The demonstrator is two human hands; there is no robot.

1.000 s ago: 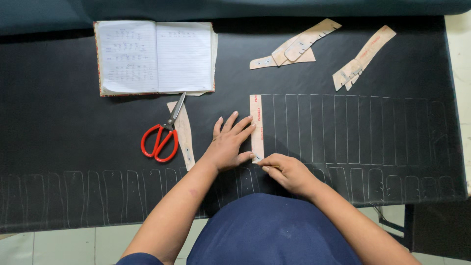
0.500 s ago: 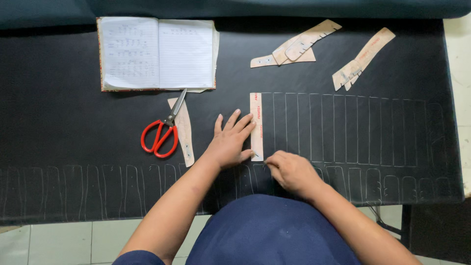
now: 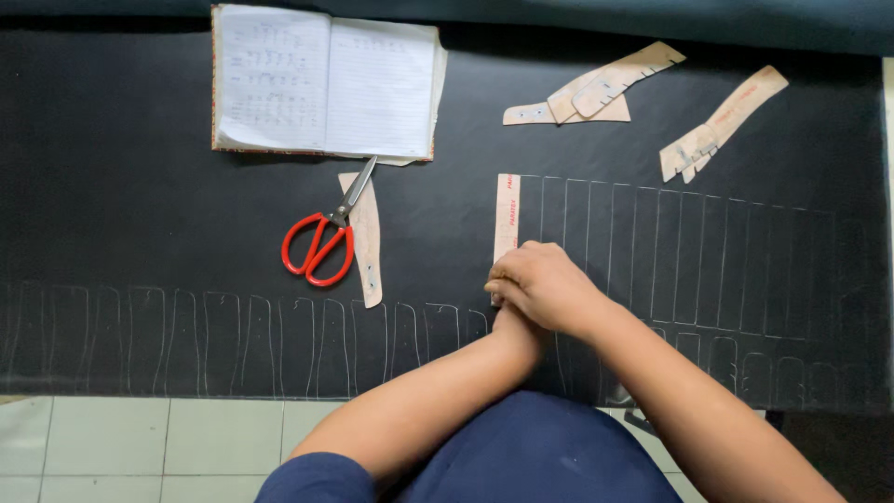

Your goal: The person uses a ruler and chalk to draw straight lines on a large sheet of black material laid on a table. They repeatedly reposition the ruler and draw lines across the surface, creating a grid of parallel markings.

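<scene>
While the right hand (image 3: pixel 545 284) lies curled over the lower end of a narrow card strip (image 3: pixel 507 219), the left hand (image 3: pixel 514 333) is almost wholly hidden beneath it, so I cannot tell whether its fingers are spread or closed. The right fingers are bent close together at the strip's bottom edge, seemingly pressing it flat; whether they also pinch a marking tool cannot be made out. The strip stands upright on the black sheet (image 3: pixel 140 214), its right edge beside the first of a row of pale chalk outlines (image 3: pixel 670 251), which suggests it serves as the shape being traced along, held down so it does not slip.

Just to the left, red-handled scissors (image 3: pixel 326 237) rest across another tan card piece (image 3: pixel 366 247), within easy reach. An open notebook (image 3: pixel 326 84) with ruled white pages lies at the top, out of the working area. Two clusters of tan card shapes (image 3: pixel 596 88) sit at the upper right, well apart from the hands; one long piece (image 3: pixel 722 126) bears small reddish print along its length.
</scene>
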